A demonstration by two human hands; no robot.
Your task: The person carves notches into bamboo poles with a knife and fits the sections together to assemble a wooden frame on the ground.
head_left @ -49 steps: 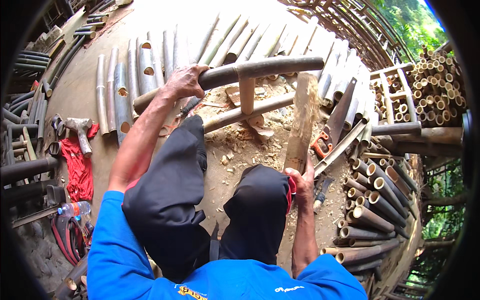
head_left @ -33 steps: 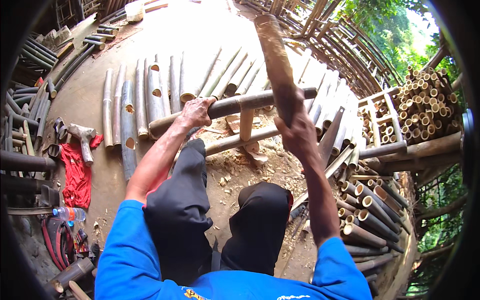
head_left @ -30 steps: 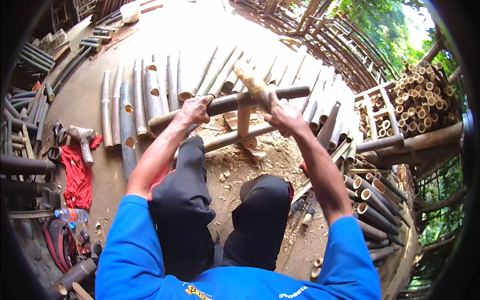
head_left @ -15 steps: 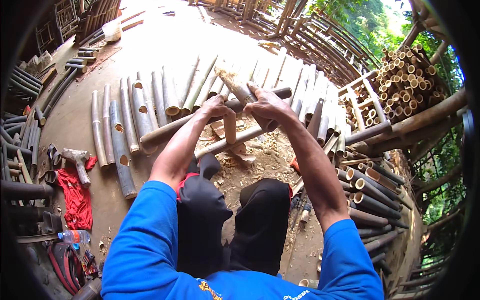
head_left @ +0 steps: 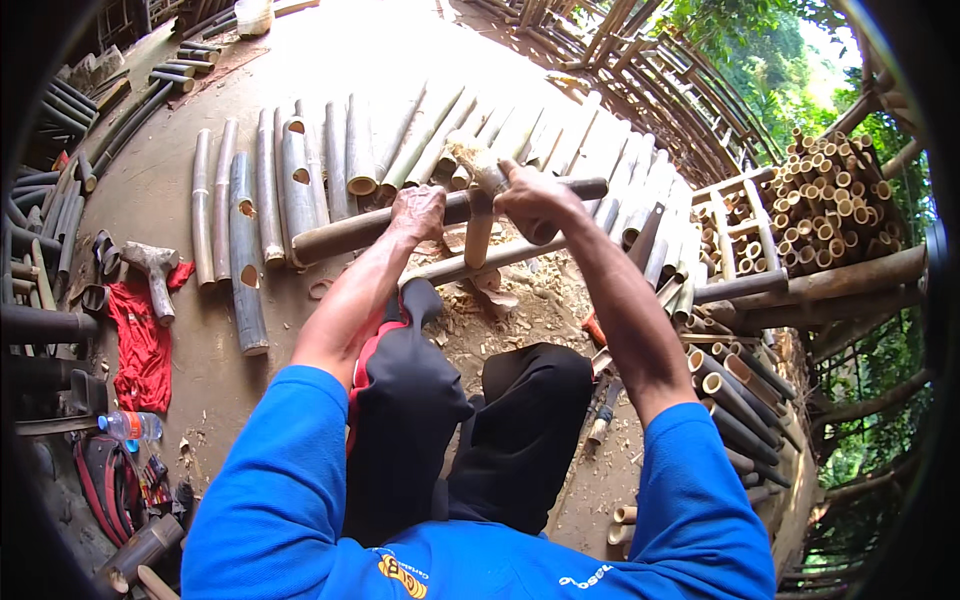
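My left hand (head_left: 419,212) is closed around a dark bamboo pole (head_left: 345,234) that lies crosswise in front of my knees. Just to its right, my right hand (head_left: 538,203) wraps round a short bamboo piece (head_left: 490,177) with a pale, frayed far end. This piece slants across the top of the pole. A short, lighter upright piece (head_left: 478,238) stands below the pole, between my hands. Its lower end meets a second, thinner crosswise pole (head_left: 447,268) close to my left knee. My fingertips are partly hidden behind what they grip.
Cut bamboo tubes (head_left: 360,150) lie in a row beyond my hands. Wood chips (head_left: 535,300) cover the ground ahead. At left are a wooden mallet (head_left: 155,275), a red cloth (head_left: 143,345) and a plastic bottle (head_left: 132,425). Bamboo tubes (head_left: 735,400) are stacked at right.
My left hand has shifted left along the pole, away from the upright piece. The frayed piece in my right hand now points more steeply away from me. The whole view has shifted slightly.
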